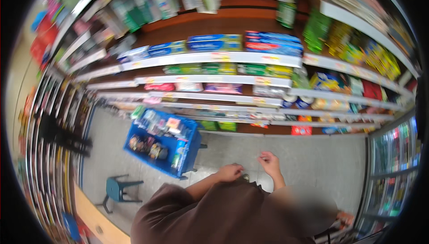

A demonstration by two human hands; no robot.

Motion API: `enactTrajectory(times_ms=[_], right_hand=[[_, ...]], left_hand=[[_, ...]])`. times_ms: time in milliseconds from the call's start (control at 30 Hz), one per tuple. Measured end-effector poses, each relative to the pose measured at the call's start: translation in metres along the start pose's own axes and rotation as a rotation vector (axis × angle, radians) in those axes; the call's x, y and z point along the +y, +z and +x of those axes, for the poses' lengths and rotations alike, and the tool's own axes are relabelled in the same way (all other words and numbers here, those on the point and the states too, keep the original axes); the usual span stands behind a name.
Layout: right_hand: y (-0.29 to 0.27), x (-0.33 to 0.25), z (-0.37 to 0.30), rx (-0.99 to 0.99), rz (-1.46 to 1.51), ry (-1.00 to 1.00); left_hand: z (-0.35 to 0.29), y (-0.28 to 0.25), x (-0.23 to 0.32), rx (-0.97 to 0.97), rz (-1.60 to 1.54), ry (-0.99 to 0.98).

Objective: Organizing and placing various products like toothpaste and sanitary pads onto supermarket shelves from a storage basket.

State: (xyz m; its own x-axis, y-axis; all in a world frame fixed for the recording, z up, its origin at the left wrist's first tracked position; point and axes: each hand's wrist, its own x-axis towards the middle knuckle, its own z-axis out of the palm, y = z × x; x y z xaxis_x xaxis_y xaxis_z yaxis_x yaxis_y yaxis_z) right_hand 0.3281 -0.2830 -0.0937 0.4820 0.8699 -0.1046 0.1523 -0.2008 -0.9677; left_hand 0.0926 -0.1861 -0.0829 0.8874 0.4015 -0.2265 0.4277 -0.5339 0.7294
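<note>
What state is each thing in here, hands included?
Left hand: fingers curled; blurred, contents unclear.
Right hand: raised, fingers bent, no held item visible.
Blue bin: open-topped, partly filled with packages.
Green stool: upright on the floor, apart from the bin.
Shelves: stocked with boxes and packets.

We cannot read any word or number here, because all print is too blurred or too small. We see small red and yellow labels [220, 57] along the white shelf edges [174, 60], but their content is not clear to us. The blue boxes [214, 43] carry pale marks like lettering, and so do the red and blue boxes [273, 44] on their right. On the packages [173, 124] inside the blue crate [192, 148] we also can read nothing
</note>
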Motion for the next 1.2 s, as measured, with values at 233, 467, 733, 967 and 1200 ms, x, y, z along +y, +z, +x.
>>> enactTrajectory(times_ms=[233,467,733,967,1200], right_hand=[[0.016,-0.030,0.026,-0.092,-0.106,0.001],[0.048,-0.066,0.048,-0.193,-0.225,-0.021],[0.044,-0.073,0.053,-0.274,-0.253,-0.021],[-0.017,-0.050,0.057,-0.241,-0.226,-0.043],[-0.131,-0.015,0.052,-0.070,-0.179,-0.040]], left_hand=[[0.007,-0.030,-0.001,0.054,-0.104,-0.033],[-0.008,-0.022,-0.050,0.157,-0.214,-0.026],[-0.028,-0.022,-0.062,0.107,-0.301,-0.199],[0.034,-0.017,-0.017,0.082,-0.242,-0.193],[0.131,0.022,0.062,0.048,-0.146,-0.066]])
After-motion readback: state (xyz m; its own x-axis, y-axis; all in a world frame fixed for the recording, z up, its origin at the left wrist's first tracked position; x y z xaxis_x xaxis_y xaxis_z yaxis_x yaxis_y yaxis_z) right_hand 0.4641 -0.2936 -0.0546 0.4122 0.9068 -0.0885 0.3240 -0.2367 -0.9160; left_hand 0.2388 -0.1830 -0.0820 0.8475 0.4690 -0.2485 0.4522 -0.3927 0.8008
